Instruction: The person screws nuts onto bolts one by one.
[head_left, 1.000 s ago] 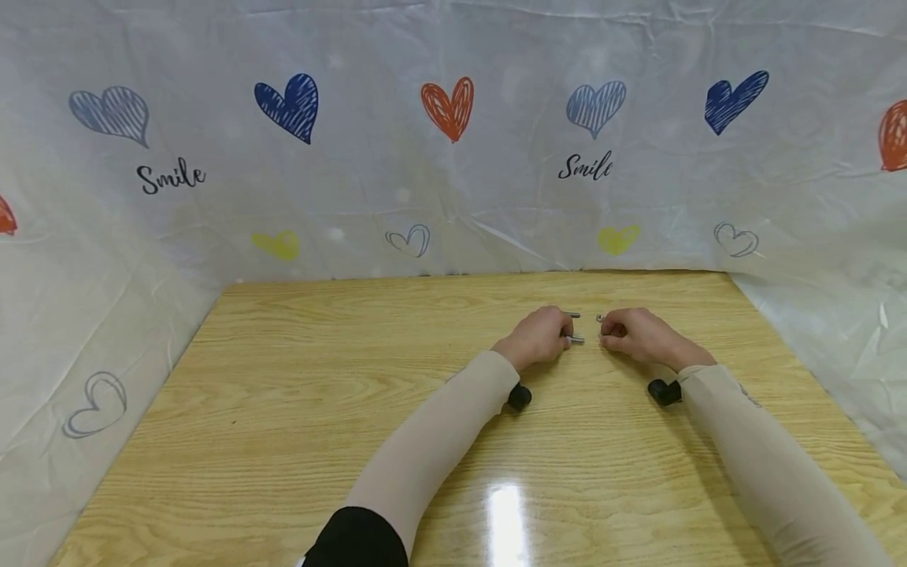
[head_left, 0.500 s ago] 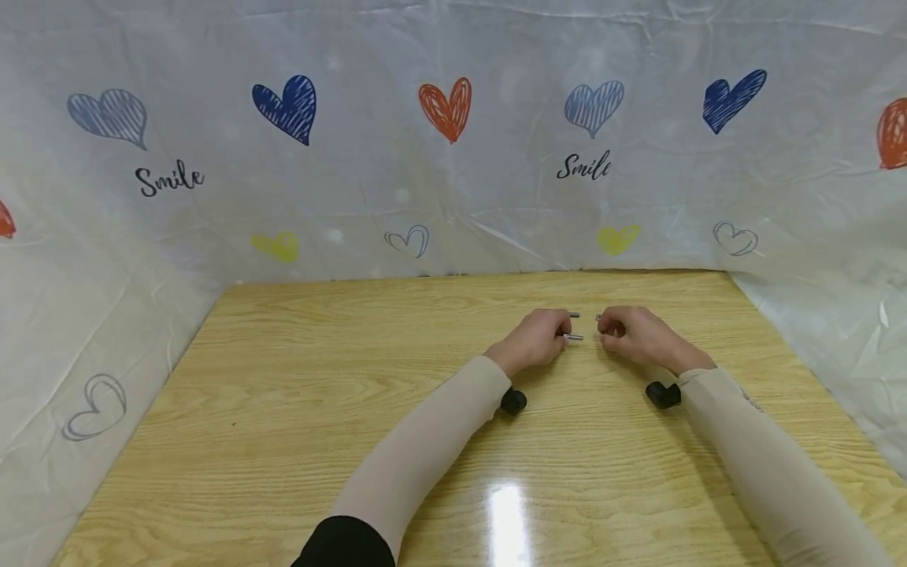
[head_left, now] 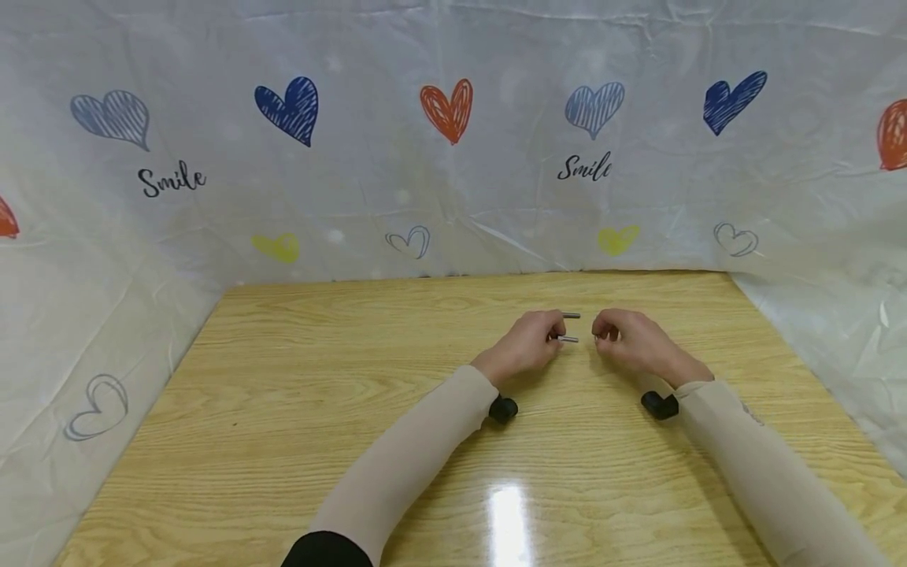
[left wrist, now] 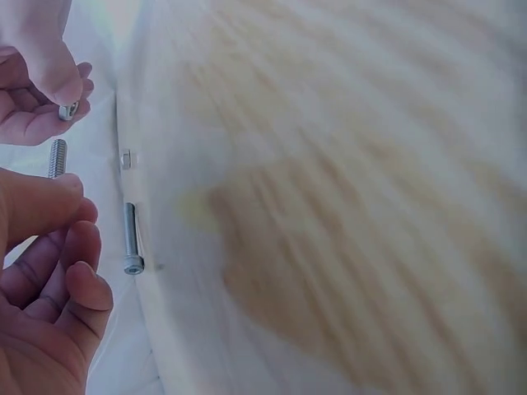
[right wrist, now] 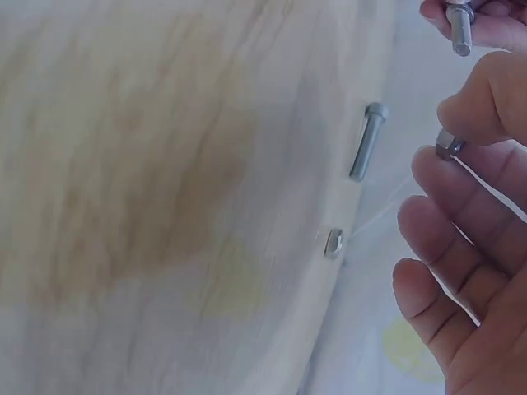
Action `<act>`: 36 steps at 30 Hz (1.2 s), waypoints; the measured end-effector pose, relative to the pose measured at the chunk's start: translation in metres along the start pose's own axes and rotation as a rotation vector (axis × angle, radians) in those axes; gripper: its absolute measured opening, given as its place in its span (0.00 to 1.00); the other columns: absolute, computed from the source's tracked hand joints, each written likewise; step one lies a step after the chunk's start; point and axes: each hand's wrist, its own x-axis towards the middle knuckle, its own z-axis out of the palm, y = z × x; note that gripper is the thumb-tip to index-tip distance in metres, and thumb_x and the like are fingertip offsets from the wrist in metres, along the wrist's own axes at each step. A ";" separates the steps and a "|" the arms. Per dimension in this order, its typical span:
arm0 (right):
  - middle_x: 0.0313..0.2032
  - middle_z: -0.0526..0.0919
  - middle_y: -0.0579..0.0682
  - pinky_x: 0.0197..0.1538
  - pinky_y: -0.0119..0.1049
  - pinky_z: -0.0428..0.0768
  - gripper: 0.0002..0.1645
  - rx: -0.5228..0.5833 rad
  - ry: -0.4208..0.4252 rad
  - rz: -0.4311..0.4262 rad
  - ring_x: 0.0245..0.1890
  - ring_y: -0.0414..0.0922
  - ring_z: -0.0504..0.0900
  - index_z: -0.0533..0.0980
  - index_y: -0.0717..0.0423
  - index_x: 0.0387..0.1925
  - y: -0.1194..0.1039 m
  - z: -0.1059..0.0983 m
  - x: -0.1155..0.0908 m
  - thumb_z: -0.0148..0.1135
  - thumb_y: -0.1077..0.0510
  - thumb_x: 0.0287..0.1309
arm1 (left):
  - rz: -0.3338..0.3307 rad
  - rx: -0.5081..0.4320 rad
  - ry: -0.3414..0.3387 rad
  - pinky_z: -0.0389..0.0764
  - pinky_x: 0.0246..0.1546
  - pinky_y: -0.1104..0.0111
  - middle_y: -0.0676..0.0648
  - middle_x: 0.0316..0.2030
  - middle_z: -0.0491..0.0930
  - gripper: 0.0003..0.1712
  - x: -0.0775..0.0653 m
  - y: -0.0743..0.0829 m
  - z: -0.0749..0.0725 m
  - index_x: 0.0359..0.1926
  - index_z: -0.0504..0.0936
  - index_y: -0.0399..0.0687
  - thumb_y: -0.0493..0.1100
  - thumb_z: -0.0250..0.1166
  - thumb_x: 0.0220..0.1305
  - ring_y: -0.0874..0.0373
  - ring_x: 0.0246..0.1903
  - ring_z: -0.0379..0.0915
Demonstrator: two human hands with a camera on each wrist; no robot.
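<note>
My left hand (head_left: 526,344) pinches a metal bolt (head_left: 569,339), its threaded end pointing right towards the other hand. In the left wrist view the bolt's thread (left wrist: 58,156) sticks out past the thumb. Between thumb and index finger my right hand (head_left: 641,344) pinches a small hex nut (right wrist: 448,145). A short gap separates this nut from the bolt's tip. Beyond the hands, a second socket-head bolt (right wrist: 370,141) lies on the table. In line with it sits a second nut (right wrist: 333,243), which the right hand hides in the head view.
The wood-grain table (head_left: 283,409) runs back to a white sheet (head_left: 453,189) printed with hearts, which also hangs at both sides. Dark wrist cameras stick out below each wrist, the left one (head_left: 503,409) and the right one (head_left: 660,405).
My left hand has drawn back a little to the left with its bolt. The right hand has shifted slightly left with its nut, now covering the loose nut in the head view.
</note>
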 end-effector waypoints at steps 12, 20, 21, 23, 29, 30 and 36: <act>0.35 0.79 0.46 0.41 0.43 0.74 0.05 0.005 0.061 -0.062 0.36 0.45 0.75 0.79 0.55 0.36 -0.013 0.010 -0.003 0.63 0.62 0.56 | 0.021 -0.038 0.069 0.72 0.32 0.74 0.54 0.33 0.76 0.02 -0.025 -0.005 -0.009 0.38 0.78 0.48 0.37 0.62 0.65 0.62 0.30 0.69; 0.36 0.80 0.46 0.41 0.43 0.74 0.06 -0.010 0.081 -0.088 0.37 0.44 0.76 0.79 0.56 0.37 -0.026 0.015 -0.003 0.64 0.62 0.57 | 0.024 -0.037 0.104 0.72 0.31 0.73 0.54 0.32 0.77 0.02 -0.044 -0.008 -0.017 0.37 0.78 0.49 0.37 0.63 0.65 0.63 0.30 0.70; 0.36 0.80 0.46 0.41 0.43 0.75 0.06 -0.007 0.086 -0.094 0.37 0.44 0.76 0.79 0.56 0.37 -0.028 0.015 -0.003 0.64 0.62 0.57 | 0.023 -0.044 0.106 0.72 0.32 0.73 0.54 0.32 0.77 0.02 -0.046 -0.009 -0.018 0.37 0.78 0.49 0.37 0.63 0.65 0.63 0.30 0.70; 0.35 0.80 0.46 0.41 0.43 0.75 0.05 0.001 0.095 -0.105 0.37 0.44 0.76 0.79 0.56 0.37 -0.032 0.016 -0.003 0.64 0.62 0.56 | 0.021 -0.057 0.112 0.73 0.32 0.74 0.54 0.33 0.77 0.03 -0.051 -0.009 -0.020 0.36 0.78 0.50 0.37 0.63 0.65 0.63 0.30 0.70; 0.35 0.79 0.45 0.40 0.42 0.74 0.06 0.005 0.116 -0.123 0.37 0.44 0.75 0.79 0.54 0.36 -0.042 0.020 -0.003 0.65 0.62 0.55 | 0.028 -0.089 0.146 0.73 0.31 0.75 0.54 0.33 0.77 0.03 -0.061 -0.009 -0.025 0.36 0.79 0.48 0.35 0.63 0.64 0.64 0.31 0.71; 0.34 0.79 0.45 0.39 0.42 0.74 0.06 0.006 0.122 -0.127 0.36 0.44 0.75 0.79 0.54 0.36 -0.043 0.021 -0.004 0.65 0.62 0.55 | 0.026 -0.097 0.149 0.73 0.31 0.75 0.54 0.33 0.77 0.03 -0.063 -0.010 -0.025 0.36 0.79 0.48 0.35 0.64 0.64 0.64 0.30 0.71; 0.34 0.79 0.45 0.38 0.42 0.75 0.06 0.031 0.158 -0.169 0.36 0.45 0.76 0.79 0.54 0.35 -0.051 0.025 -0.007 0.66 0.63 0.54 | 0.030 -0.119 0.164 0.73 0.30 0.75 0.55 0.32 0.77 0.02 -0.073 -0.009 -0.027 0.36 0.80 0.46 0.35 0.64 0.63 0.65 0.29 0.71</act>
